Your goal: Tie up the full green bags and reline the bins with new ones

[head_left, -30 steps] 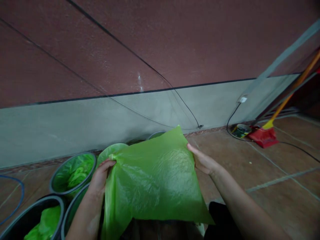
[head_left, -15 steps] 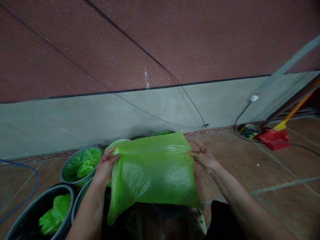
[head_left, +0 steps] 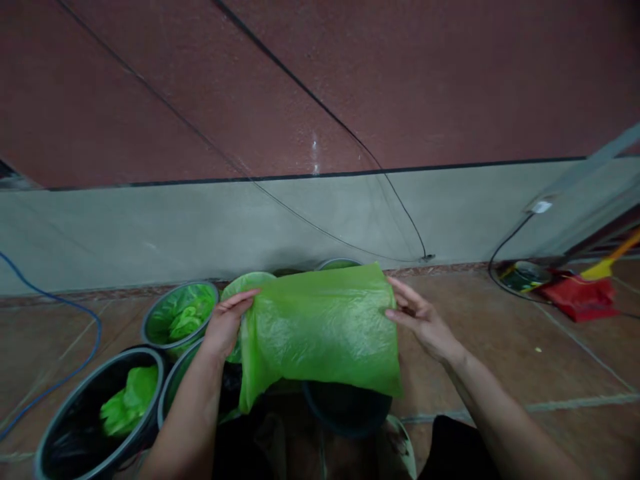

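Note:
A thin green plastic bag (head_left: 325, 327) is stretched sideways between my hands, its lower edge hanging loose. My left hand (head_left: 231, 323) pinches its upper left corner. At the upper right edge, the thumb and fingers of my right hand (head_left: 417, 313) are closed on the bag. Below the bag stands a dark bucket (head_left: 345, 413), partly covered by it. Left of my left arm is a black-lined bin (head_left: 55, 427) with crumpled green plastic (head_left: 130, 400) inside. Behind it sits another bin (head_left: 150, 323) lined with green plastic.
More bins crowd behind the bag, against the wall (head_left: 200, 227). A blue hose (head_left: 97, 327) lies on the tiled floor at left. At right are a red dustpan (head_left: 583, 298) with a yellow handle, a can (head_left: 525, 275) and a black cable (head_left: 493, 257).
The bag's upper part has been folded or gathered, so it hangs shorter and more of the dark bucket shows. My right fingers have closed further onto its edge. The view has shifted left.

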A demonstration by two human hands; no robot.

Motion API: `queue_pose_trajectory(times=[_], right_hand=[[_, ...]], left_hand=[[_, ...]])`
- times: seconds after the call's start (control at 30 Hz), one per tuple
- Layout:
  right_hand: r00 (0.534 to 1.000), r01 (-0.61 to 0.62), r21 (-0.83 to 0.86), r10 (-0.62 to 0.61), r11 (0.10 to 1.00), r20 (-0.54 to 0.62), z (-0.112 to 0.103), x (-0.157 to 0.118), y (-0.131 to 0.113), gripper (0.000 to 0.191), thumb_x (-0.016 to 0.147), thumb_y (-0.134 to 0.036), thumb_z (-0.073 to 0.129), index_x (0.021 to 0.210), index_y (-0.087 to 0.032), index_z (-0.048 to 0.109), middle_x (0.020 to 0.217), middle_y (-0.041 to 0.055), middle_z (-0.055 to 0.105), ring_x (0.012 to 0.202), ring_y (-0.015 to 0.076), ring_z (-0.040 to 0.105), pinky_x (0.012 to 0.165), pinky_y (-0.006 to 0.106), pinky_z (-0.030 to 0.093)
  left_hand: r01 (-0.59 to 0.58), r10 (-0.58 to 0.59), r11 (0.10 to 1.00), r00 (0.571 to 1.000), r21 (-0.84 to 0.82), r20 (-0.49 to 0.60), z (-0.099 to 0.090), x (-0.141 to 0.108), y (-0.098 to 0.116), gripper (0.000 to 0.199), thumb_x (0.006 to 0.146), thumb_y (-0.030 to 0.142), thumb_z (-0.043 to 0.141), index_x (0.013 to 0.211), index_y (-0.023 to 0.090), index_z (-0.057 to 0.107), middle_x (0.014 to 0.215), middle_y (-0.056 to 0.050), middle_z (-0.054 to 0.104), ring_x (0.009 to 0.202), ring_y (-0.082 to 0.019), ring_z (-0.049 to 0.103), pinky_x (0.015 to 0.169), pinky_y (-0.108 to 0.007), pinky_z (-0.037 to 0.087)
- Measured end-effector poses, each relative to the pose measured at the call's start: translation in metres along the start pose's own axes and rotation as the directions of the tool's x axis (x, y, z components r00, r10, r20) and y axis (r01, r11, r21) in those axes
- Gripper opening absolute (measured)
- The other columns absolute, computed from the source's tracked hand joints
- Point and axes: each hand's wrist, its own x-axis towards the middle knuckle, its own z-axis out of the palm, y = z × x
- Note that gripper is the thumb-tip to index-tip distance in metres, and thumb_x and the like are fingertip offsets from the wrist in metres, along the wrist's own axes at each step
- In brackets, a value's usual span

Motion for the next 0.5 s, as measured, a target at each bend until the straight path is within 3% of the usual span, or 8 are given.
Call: queue_pose_trajectory(times=[0.07,0.17,0.27,0.4,0.5], right_hand=[[0.997,-0.017,-0.086,0.023,0.996,0.075,-0.002,0.0,0.005,0.085,0.069,-0.032,0.08,0.147,-0.028,0.045,0.123,0.0052,0.068,0.11,0.0243,0.063,0.097,0.041,0.051],[0.996,-0.038,-0.318,0.063,0.947,0.069,-0.006,0.003,0.02,0.082,0.069,-0.024,0.075,0.145,-0.025,0.047,0.122,0.0066,0.069,0.108,0.0264,0.065,0.096,0.043,0.052],[0.998,-0.041,-0.635,0.06,0.771,0.009,-0.011,0.004,0.035,0.068,0.073,-0.016,0.065,0.14,-0.02,0.054,0.111,0.0085,0.072,0.1,0.0271,0.067,0.094,0.042,0.051],[0.997,-0.027,-0.844,0.08,0.536,0.019,-0.011,0.005,0.04,0.03,0.079,-0.014,0.059,0.105,-0.018,0.074,0.106,0.0117,0.073,0.1,0.0283,0.067,0.095,0.039,0.049],[0.987,-0.022,-0.897,0.153,0.441,0.051,-0.006,0.005,0.042,0.014,0.082,-0.019,0.06,0.077,-0.018,0.073,0.092,0.0153,0.073,0.095,0.0302,0.067,0.093,0.041,0.048]], left_hand=[[0.004,-0.005,1.0,0.999,0.027,0.043,-0.002,-0.001,0.002,0.041,0.054,0.035,0.087,0.089,0.016,0.079,0.095,-0.008,0.078,0.091,-0.024,0.07,0.085,-0.034,0.053],[0.001,-0.016,0.995,0.988,0.1,0.154,-0.004,-0.006,0.008,0.051,0.053,0.031,0.088,0.101,0.017,0.077,0.094,-0.007,0.077,0.085,-0.023,0.07,0.087,-0.037,0.053],[-0.087,0.011,0.957,0.965,0.278,0.264,-0.008,-0.01,0.01,0.055,0.054,0.027,0.085,0.107,0.016,0.075,0.099,-0.008,0.076,0.093,-0.028,0.069,0.095,-0.043,0.051],[-0.288,0.138,0.754,0.948,0.59,0.287,-0.009,-0.005,-0.002,0.044,0.055,0.016,0.074,0.098,0.024,0.077,0.106,-0.007,0.075,0.108,-0.032,0.065,0.106,-0.045,0.043],[-0.356,0.228,0.56,0.934,0.748,0.274,-0.011,0.003,-0.014,0.032,0.062,0.016,0.067,0.091,0.024,0.077,0.102,-0.008,0.074,0.104,-0.034,0.066,0.105,-0.047,0.044]])
